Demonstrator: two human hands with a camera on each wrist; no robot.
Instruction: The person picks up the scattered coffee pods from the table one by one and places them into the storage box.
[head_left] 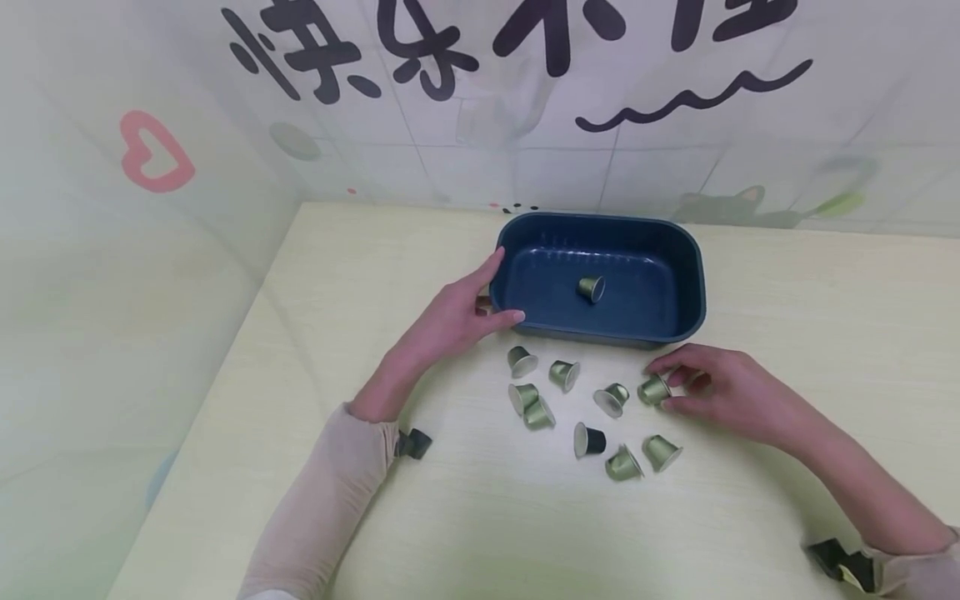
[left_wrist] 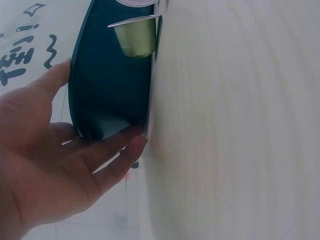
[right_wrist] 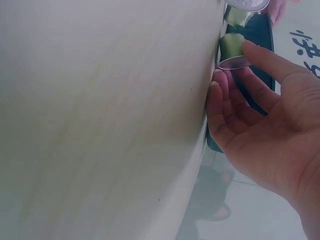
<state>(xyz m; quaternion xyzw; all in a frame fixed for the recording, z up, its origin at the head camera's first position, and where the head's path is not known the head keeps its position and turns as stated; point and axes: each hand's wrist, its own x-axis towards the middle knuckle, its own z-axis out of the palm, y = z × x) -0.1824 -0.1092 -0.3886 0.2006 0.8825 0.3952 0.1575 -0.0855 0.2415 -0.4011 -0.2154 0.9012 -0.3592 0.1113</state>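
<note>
A dark blue rectangular basin [head_left: 600, 333] stands near the wall with one green coffee capsule [head_left: 591, 288] lying inside. My left hand [head_left: 453, 321] rests against the basin's left end, its fingers extended and its thumb at the front corner. In the left wrist view, fingertips of the left hand [left_wrist: 65, 155] touch the basin's wall [left_wrist: 110, 90]. At the front right, my right hand [head_left: 723, 392] pinches a green capsule [head_left: 654, 390] between thumb and fingers, close to the tabletop. The right wrist view shows this capsule [right_wrist: 232, 47] at the right hand's [right_wrist: 270, 115] fingertips.
Several green capsules lie in front of the basin, among them one capsule [head_left: 521, 361] by its front left. A dark capsule [head_left: 589, 440] lies on its side near two green ones. Behind the pale table [head_left: 480, 533] rises a wall [head_left: 465, 167] with black lettering.
</note>
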